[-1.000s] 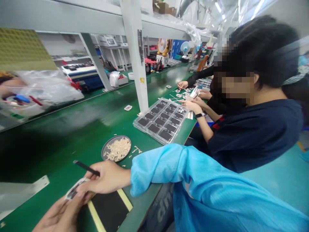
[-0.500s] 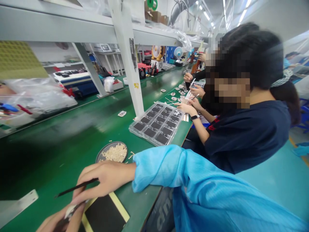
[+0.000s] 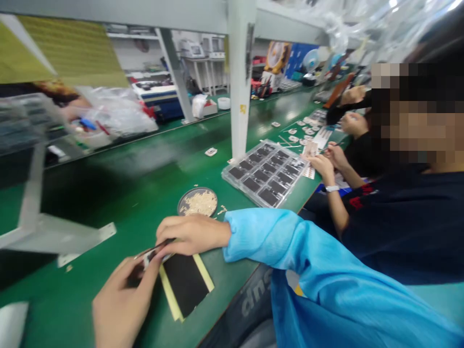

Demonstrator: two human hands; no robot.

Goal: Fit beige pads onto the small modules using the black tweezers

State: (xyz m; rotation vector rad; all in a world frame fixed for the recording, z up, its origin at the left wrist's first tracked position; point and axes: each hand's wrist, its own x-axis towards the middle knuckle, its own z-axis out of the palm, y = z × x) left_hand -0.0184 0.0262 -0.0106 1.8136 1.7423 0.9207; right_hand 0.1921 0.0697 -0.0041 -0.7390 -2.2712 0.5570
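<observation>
My left hand (image 3: 121,297), low at the left, has its fingers closed round a small white and dark part (image 3: 148,259). From the right, my right hand (image 3: 190,235) in a blue sleeve meets it, pinching a thin dark tool (image 3: 164,244) against the part. The tool's tip is blurred. Beneath and beside the hands lies a black pad (image 3: 186,282) with pale yellow strips along its sides. Just beyond my right hand is a round dish (image 3: 180,205) of small beige pieces, with a few loose pieces beside it.
A clear tray (image 3: 232,181) of dark squares stands beyond the dish, by a white post (image 3: 239,96). A co-worker (image 3: 398,217) sits at the right, hands over the bench. A metal bracket (image 3: 78,234) stands at the left; small white parts lie farther back.
The view has swung left, so the bench things appear farther right. My left hand now shows more fully, and the dark tool has come down to the part between my hands.
</observation>
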